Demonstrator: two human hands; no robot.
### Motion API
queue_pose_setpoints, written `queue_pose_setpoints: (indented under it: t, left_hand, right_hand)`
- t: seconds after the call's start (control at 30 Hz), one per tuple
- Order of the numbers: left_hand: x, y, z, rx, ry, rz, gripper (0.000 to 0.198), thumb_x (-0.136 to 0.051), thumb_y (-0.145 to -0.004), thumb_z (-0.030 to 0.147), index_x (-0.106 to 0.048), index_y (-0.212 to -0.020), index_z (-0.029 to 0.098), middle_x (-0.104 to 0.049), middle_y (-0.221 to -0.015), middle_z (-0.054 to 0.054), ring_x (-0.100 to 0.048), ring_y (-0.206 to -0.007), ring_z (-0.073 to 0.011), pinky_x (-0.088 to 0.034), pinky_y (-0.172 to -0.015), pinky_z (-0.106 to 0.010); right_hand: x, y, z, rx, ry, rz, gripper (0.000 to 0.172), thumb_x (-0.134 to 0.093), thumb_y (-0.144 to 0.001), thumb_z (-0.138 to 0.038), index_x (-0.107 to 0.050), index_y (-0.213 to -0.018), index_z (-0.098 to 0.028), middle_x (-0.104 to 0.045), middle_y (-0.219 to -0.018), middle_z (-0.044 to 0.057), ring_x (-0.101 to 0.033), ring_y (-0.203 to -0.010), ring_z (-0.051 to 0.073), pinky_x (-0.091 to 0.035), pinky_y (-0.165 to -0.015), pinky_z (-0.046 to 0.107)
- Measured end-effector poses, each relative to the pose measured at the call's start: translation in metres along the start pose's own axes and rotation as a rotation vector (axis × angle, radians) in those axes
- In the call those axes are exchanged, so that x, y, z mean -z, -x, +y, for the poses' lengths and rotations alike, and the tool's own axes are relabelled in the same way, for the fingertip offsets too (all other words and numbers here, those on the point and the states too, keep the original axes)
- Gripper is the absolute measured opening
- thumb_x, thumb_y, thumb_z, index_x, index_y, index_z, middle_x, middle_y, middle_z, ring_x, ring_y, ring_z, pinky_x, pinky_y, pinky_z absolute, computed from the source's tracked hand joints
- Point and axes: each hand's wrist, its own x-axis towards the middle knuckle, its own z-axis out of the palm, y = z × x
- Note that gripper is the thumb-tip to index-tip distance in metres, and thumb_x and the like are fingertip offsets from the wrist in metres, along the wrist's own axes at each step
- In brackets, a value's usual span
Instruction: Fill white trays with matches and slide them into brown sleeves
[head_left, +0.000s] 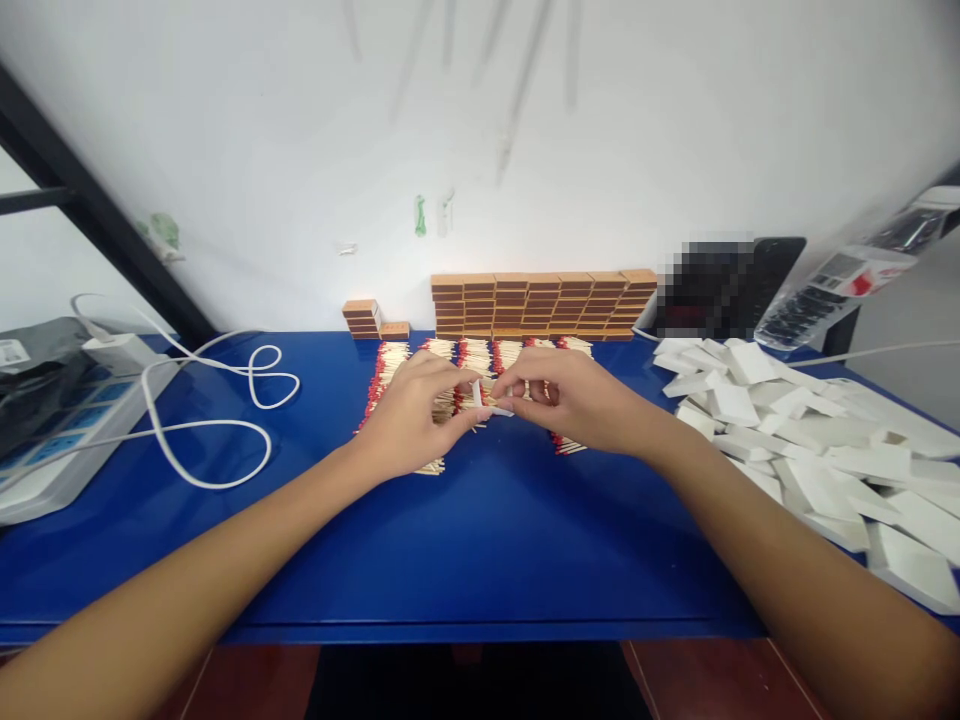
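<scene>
Between my two hands, just above the blue table (480,560), is a small white matchbox tray (477,394), partly covered by my fingers. My left hand (411,415) pinches it from the left with thumb and forefinger. From the right, the thumb and fingertips of my right hand (574,395) close on its other side. Rows of red-tipped matches (388,366) lie behind and beneath my hands, partly hidden by them.
Stacked matchboxes (540,305) line the wall, with a smaller stack (361,318) to their left. White trays (810,430) are heaped at right, near a phone (776,280) and a plastic bottle (847,270). A white cable (214,485) loops beside a power strip (67,465) on the left.
</scene>
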Motion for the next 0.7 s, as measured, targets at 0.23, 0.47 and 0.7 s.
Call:
queue_pose_setpoints:
  t: [0.23,0.47,0.7]
  left_hand:
    - [-0.0006,0.0004,-0.0001,-0.005,0.012,0.005,0.027,-0.076,-0.096,0.044,-0.076,-0.113,0.023,-0.076,-0.098,-0.006,-0.065,-0.096,-0.0256,-0.052,-0.091,-0.043]
    - [0.0,0.0002,0.0003,-0.026,0.004,0.015,0.026,-0.078,-0.096,0.041,-0.075,-0.112,0.021,-0.076,-0.097,-0.005,-0.064,-0.095,-0.0244,-0.052,-0.09,-0.042]
    - [0.0004,0.0003,0.0013,-0.041,0.011,0.019,0.028,-0.077,-0.096,0.04,-0.075,-0.116,0.02,-0.075,-0.096,-0.006,-0.063,-0.095,-0.0244,-0.051,-0.089,-0.041]
  right_hand:
    - [0.0002,0.0006,-0.0045,-0.04,0.009,-0.011,0.014,-0.064,-0.098,-0.029,-0.076,-0.095,-0.023,-0.07,-0.085,0.004,-0.056,-0.07,0.016,-0.043,-0.064,0.029]
    - [0.0029,0.0003,-0.005,-0.101,0.062,-0.032,0.016,-0.065,-0.097,-0.032,-0.073,-0.09,-0.021,-0.068,-0.081,0.004,-0.057,-0.07,0.017,-0.041,-0.064,0.03]
    - [0.003,-0.0004,-0.0066,-0.068,-0.005,-0.051,0.021,-0.062,-0.101,-0.036,-0.073,-0.091,-0.021,-0.069,-0.079,0.003,-0.056,-0.068,0.016,-0.04,-0.063,0.03]
